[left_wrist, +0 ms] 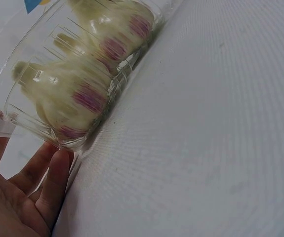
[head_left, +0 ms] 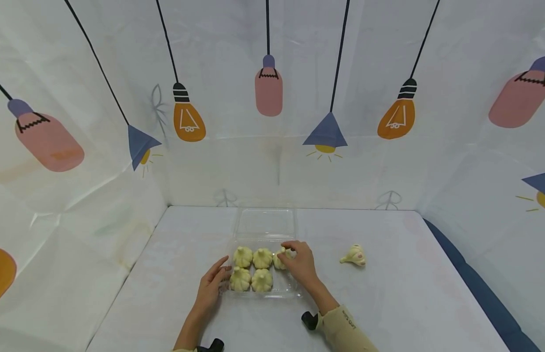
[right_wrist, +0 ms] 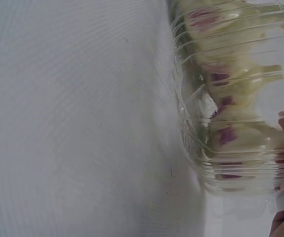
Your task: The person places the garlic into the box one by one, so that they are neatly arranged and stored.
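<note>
A clear plastic clamshell box [head_left: 278, 293] lies with its lid folded back on the table, several garlic bulbs [head_left: 262, 280] standing in it, stems up. At its back right corner my right hand [head_left: 300, 264] pinches one garlic bulb [head_left: 279, 260] from above, thumb and fingers on either side. My left hand [head_left: 209, 286] rests against the box's left wall, its fingers touching the plastic edge; the left wrist view shows these fingers [left_wrist: 58, 173] at the box corner. In the right wrist view, purple-streaked bulbs [right_wrist: 230, 133] show through the ribbed wall, and my right hand is mostly cut off.
One loose garlic bulb [head_left: 355, 255] lies on its side to the right of the box. The transparent lid [head_left: 265, 223] extends behind the box on the white table [head_left: 386, 303]. Sheets printed with lamps [head_left: 269, 93] surround the table at the back and sides.
</note>
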`<state>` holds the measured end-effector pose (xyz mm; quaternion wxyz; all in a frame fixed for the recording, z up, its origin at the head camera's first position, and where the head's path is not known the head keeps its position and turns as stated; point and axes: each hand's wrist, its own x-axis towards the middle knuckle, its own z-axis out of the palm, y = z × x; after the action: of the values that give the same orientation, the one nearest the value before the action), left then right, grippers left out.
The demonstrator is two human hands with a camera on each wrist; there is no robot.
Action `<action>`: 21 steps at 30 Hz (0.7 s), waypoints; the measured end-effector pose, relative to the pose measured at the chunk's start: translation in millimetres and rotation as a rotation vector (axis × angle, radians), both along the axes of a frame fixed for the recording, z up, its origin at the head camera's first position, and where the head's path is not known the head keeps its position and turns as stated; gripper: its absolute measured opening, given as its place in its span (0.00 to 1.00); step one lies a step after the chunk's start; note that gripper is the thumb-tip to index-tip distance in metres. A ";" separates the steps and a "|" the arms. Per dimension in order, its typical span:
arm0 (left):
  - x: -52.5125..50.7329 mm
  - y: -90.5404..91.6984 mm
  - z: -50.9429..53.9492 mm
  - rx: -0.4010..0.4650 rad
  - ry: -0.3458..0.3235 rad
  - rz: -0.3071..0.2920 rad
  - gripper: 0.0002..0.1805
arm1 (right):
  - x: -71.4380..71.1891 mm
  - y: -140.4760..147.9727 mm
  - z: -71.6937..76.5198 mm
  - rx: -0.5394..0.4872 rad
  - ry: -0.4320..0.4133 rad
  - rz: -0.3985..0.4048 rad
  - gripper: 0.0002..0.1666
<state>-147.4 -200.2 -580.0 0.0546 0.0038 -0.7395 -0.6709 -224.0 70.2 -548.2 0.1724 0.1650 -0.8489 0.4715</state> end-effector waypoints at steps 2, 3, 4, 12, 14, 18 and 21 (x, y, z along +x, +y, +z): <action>-0.3 0.3 0.1 -0.004 0.009 0.001 0.23 | 0.0 0.3 0.6 -0.007 0.000 0.002 0.15; -0.3 0.5 0.2 -0.002 0.011 0.003 0.23 | 0.1 0.4 0.8 -0.011 -0.001 0.002 0.15; -0.4 0.6 0.2 -0.001 0.015 0.006 0.23 | 0.3 0.5 1.3 -0.014 -0.002 0.003 0.15; 0.8 0.1 4.1 0.000 0.014 -0.005 0.23 | 0.2 0.7 1.9 -0.035 -0.012 0.009 0.15; 0.7 -0.3 4.7 -0.003 0.016 -0.007 0.23 | 0.0 1.7 2.2 -0.045 -0.015 0.012 0.15; -0.5 -0.7 0.0 -0.011 0.022 -0.001 0.24 | 0.6 4.6 5.3 -0.071 -0.010 0.022 0.14; -0.9 -0.9 -1.6 -0.009 0.019 0.001 0.23 | 1.2 7.0 10.5 -0.085 -0.001 0.028 0.14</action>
<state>-148.4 -201.1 -581.6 0.0620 -0.0022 -0.7419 -0.6676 -222.8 77.3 -537.7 0.1722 0.1693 -0.8258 0.5097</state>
